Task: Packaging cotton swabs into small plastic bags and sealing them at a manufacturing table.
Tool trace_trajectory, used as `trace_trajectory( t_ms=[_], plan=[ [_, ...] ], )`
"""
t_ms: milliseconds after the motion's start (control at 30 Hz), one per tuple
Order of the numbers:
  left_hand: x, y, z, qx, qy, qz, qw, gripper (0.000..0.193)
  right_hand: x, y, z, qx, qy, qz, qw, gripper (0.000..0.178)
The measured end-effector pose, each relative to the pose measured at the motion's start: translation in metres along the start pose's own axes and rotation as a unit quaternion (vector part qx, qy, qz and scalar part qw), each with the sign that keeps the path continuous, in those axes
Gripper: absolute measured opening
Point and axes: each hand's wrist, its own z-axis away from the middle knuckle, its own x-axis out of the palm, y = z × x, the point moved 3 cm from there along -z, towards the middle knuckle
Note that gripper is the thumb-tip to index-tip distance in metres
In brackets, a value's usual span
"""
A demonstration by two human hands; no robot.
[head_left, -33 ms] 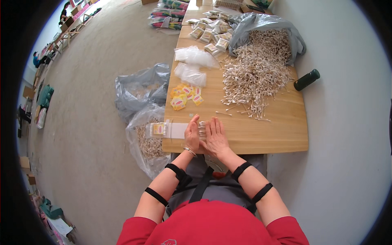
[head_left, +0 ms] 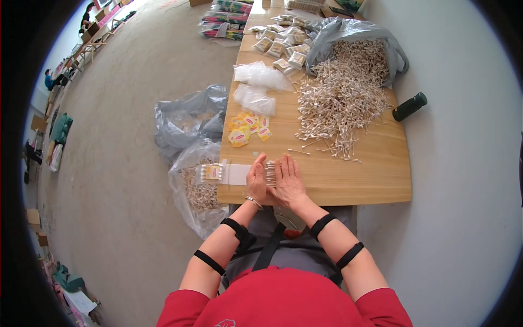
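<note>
At the table's near edge, a row of cotton swabs point(head_left: 270, 173) lies between my two hands. My left hand point(head_left: 256, 179) stands on its edge along their left side, fingers stretched out. Flat over their right part rests my right hand point(head_left: 289, 180), its fingers extended and close together; it covers some of the swabs. Left of my left hand is a white strip point(head_left: 237, 175), partly hidden by that hand. At the strip's outer end, by the table's left edge, sits a clear pack of cotton swabs point(head_left: 211, 173) with a yellow card inside.
Yellow cards point(head_left: 248, 128), clear plastic bags point(head_left: 255, 100) and filled packs point(head_left: 280, 46) lie along the left side. A grey bag point(head_left: 400, 54) spills a swab heap point(head_left: 346, 92). A dark green bottle point(head_left: 409, 107) lies right; bags point(head_left: 190, 117) stand on the floor.
</note>
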Motion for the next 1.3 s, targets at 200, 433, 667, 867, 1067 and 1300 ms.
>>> trace_trajectory(
  t_ms=[200, 433, 667, 867, 1067, 1300],
  plan=[
    [-0.004, -0.003, -0.001, 0.002, 0.008, 0.008, 1.0, 0.053, 0.002, 0.002, -0.006, -0.003, 0.026, 0.009, 1.0, 0.093],
    [0.0, 0.005, 0.006, -0.004, 0.026, 0.027, 0.999, 0.05, -0.012, 0.0, 0.004, -0.026, 0.101, -0.104, 0.989, 0.076],
    [0.0, 0.007, 0.003, 0.031, 0.049, -0.046, 0.997, 0.049, -0.001, 0.024, 0.0, 0.084, 0.224, -0.333, 0.912, 0.056],
    [-0.003, 0.012, -0.008, 0.037, 0.014, -0.029, 0.999, 0.05, 0.001, 0.009, -0.001, 0.17, 0.286, -0.509, 0.794, 0.049],
    [0.006, 0.006, -0.003, 0.058, -0.02, -0.098, 0.993, 0.05, 0.002, 0.005, -0.015, 0.145, 0.275, -0.549, 0.776, 0.046],
    [-0.003, 0.002, -0.003, -0.004, 0.006, 0.046, 0.999, 0.056, 0.004, 0.008, -0.006, 0.021, 0.175, -0.314, 0.933, 0.044]
  ],
)
